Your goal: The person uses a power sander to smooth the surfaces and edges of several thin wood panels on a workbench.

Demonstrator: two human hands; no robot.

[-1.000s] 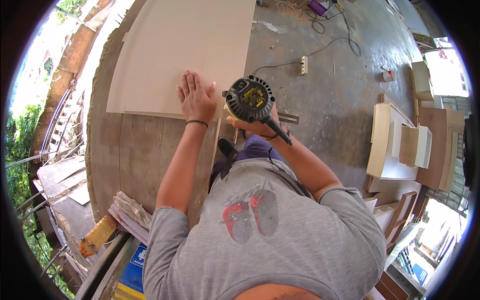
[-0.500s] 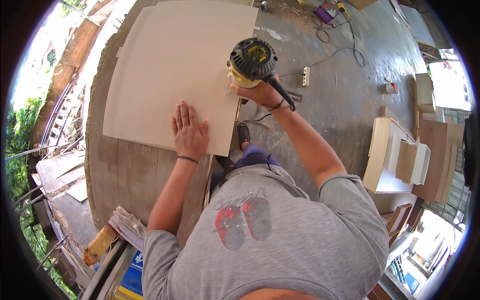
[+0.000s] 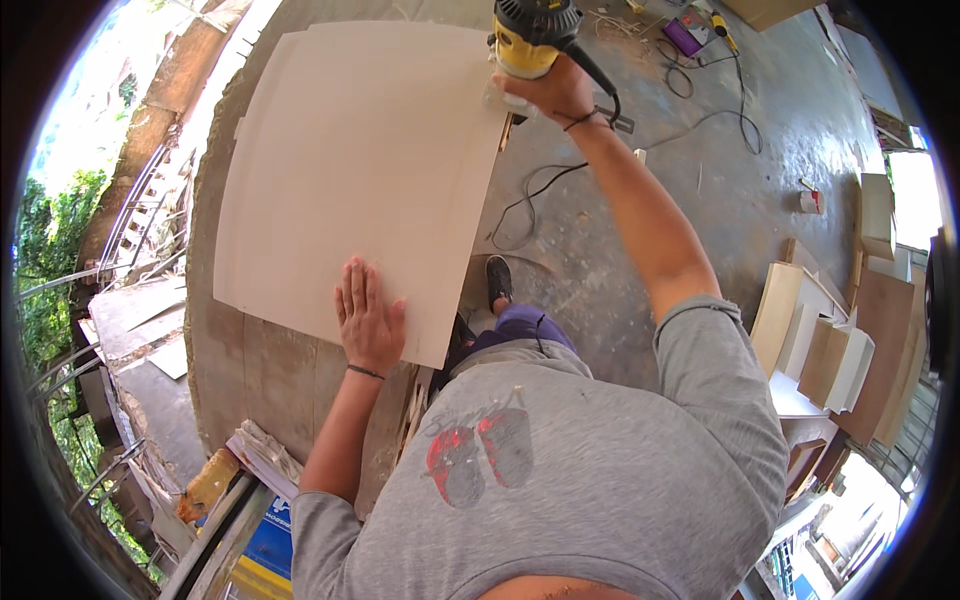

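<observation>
A large pale board (image 3: 350,160) lies flat on a worn grey-brown work surface (image 3: 265,365). My left hand (image 3: 370,320) rests palm down near the board's near edge, its fingers stretched out and holding nothing. At the board's far right edge, my right hand (image 3: 557,92) is wrapped round the lower part of a yellow and black corded router (image 3: 525,58). The router stands upright at the edge, and its bit is hidden from view. A black power cord (image 3: 605,80) curves from its top down past my wrist.
A cable (image 3: 530,205) loops across the grey floor to the right of the board. Further off lie a purple box (image 3: 684,38) and a yellow-black tool (image 3: 722,28). A small paint pot (image 3: 810,202) stands on the floor. Cabinet pieces (image 3: 830,360) are stacked at the right.
My right hand has carried the router farther away along the board's right edge. My left hand stays flat on the board, and the view has shifted slightly.
</observation>
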